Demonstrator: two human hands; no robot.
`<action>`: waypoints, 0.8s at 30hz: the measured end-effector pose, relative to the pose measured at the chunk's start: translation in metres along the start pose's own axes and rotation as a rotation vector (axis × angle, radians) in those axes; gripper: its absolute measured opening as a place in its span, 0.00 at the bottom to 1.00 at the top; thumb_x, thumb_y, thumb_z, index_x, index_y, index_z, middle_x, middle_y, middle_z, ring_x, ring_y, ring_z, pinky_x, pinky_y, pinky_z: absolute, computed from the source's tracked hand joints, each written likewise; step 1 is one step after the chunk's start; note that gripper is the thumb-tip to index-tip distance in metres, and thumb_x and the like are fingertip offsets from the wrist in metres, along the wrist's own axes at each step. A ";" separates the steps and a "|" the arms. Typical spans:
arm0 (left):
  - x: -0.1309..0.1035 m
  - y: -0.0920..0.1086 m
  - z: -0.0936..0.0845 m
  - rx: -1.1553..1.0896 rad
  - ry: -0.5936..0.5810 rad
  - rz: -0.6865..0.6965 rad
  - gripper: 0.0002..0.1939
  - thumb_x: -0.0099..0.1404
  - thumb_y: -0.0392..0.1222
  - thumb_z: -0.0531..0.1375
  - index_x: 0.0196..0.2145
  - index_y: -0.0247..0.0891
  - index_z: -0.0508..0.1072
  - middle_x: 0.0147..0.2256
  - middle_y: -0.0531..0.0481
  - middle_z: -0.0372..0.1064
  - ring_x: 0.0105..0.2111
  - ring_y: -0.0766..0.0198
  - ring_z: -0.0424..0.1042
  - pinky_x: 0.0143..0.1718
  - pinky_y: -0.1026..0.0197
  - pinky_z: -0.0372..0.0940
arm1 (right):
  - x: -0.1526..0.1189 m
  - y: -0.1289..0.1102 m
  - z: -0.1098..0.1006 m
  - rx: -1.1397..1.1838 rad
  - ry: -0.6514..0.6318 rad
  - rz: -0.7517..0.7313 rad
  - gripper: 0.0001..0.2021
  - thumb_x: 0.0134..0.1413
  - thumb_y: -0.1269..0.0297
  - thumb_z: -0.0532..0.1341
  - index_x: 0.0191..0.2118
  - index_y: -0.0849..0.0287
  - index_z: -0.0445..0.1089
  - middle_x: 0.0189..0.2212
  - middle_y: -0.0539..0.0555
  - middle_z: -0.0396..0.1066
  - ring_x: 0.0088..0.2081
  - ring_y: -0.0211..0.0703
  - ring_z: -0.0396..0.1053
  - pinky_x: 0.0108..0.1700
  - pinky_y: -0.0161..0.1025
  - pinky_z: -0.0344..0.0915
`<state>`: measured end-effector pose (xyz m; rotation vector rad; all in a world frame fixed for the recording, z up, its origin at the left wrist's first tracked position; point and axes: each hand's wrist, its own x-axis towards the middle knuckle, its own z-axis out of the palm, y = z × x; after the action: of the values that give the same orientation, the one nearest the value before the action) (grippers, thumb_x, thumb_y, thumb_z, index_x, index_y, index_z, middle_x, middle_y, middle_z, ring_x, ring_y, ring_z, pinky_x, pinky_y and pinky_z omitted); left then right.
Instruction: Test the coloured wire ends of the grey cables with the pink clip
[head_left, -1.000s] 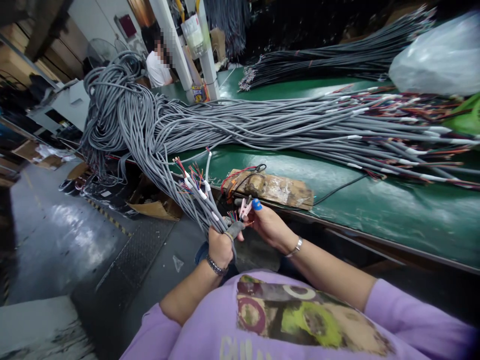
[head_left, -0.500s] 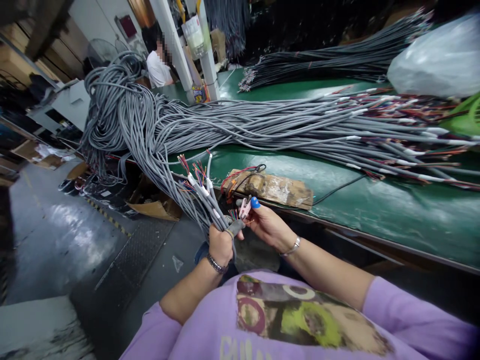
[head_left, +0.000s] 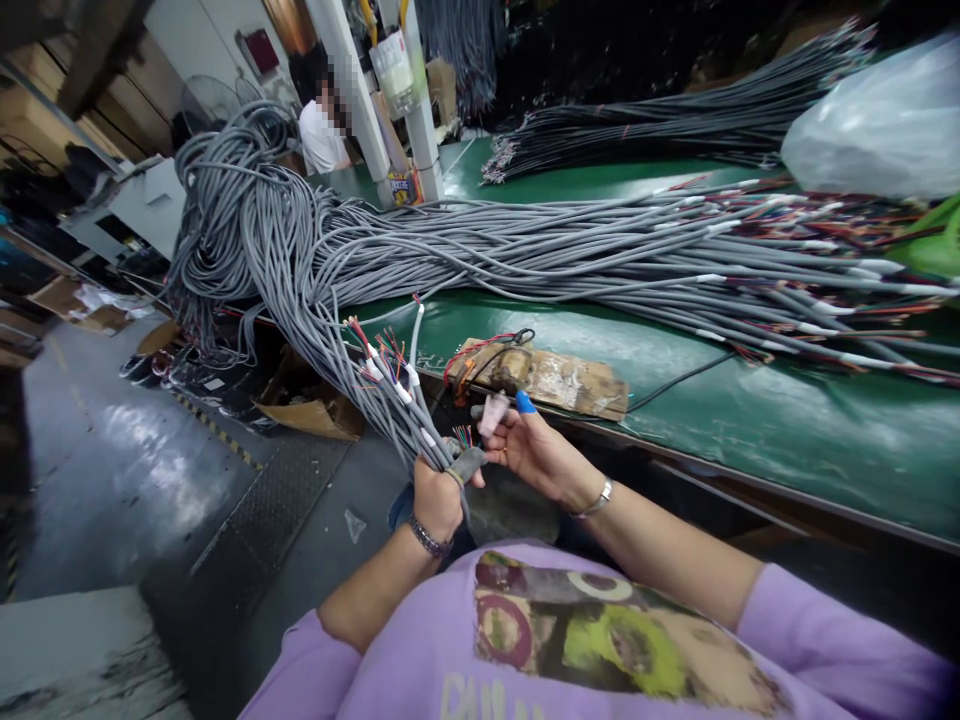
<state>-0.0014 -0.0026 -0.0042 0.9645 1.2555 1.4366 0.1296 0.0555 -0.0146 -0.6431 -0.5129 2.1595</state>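
Blue-capped right thumb [head_left: 526, 402] has swung away from the pink clip [head_left: 493, 414] since the earlier frame, leaving a gap. Right hand [head_left: 551, 462]: fingers part-curled at the clip, which is blurred; can't tell if they grip it. Left hand [head_left: 437, 498]: fingers closed round grey cables [head_left: 405, 412], bunched so the stripped ends stand free; one short wire fan [head_left: 463, 436] faces the clip. Wooden board [head_left: 574, 382] sits just beyond, at the near edge of the green desk [head_left: 757, 430], within reach.

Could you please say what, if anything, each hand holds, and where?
Left hand: grey cables, near their stripped ends. Right hand: pink object, too blurred to tell where.
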 end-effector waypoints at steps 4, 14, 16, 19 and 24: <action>-0.003 0.000 -0.005 0.039 0.031 0.009 0.12 0.53 0.45 0.65 0.19 0.37 0.71 0.15 0.54 0.65 0.17 0.68 0.64 0.23 0.64 0.60 | 0.001 -0.003 -0.003 -0.026 0.003 -0.011 0.17 0.54 0.49 0.60 0.34 0.59 0.73 0.28 0.52 0.72 0.27 0.35 0.66 0.31 0.33 0.67; 0.005 0.000 0.004 -0.091 0.084 0.023 0.11 0.52 0.42 0.66 0.19 0.36 0.69 0.14 0.55 0.64 0.17 0.70 0.63 0.22 0.66 0.58 | 0.000 -0.003 -0.007 -0.040 0.047 -0.027 0.14 0.49 0.52 0.66 0.35 0.58 0.73 0.28 0.50 0.73 0.28 0.34 0.68 0.30 0.32 0.69; 0.007 0.002 0.006 -0.121 0.121 0.024 0.11 0.51 0.43 0.66 0.19 0.36 0.69 0.15 0.55 0.64 0.17 0.70 0.64 0.23 0.66 0.59 | 0.000 -0.003 -0.007 -0.025 0.054 -0.023 0.13 0.48 0.53 0.67 0.35 0.57 0.73 0.29 0.50 0.73 0.28 0.33 0.68 0.31 0.32 0.68; 0.010 0.002 0.010 -0.112 0.164 0.030 0.13 0.51 0.45 0.66 0.19 0.36 0.68 0.15 0.55 0.64 0.17 0.70 0.63 0.23 0.65 0.60 | 0.000 -0.003 -0.007 0.000 0.052 -0.027 0.12 0.46 0.54 0.68 0.34 0.57 0.74 0.29 0.49 0.74 0.30 0.34 0.69 0.34 0.32 0.68; 0.011 -0.008 0.013 -0.031 0.163 0.072 0.16 0.53 0.45 0.65 0.15 0.36 0.67 0.15 0.54 0.64 0.18 0.69 0.63 0.25 0.65 0.61 | 0.000 -0.001 -0.004 0.020 0.056 -0.061 0.11 0.45 0.55 0.69 0.32 0.57 0.74 0.28 0.49 0.74 0.31 0.34 0.69 0.36 0.33 0.67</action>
<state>0.0097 0.0107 -0.0104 0.8936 1.3232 1.6133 0.1329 0.0568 -0.0171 -0.6672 -0.4737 2.0812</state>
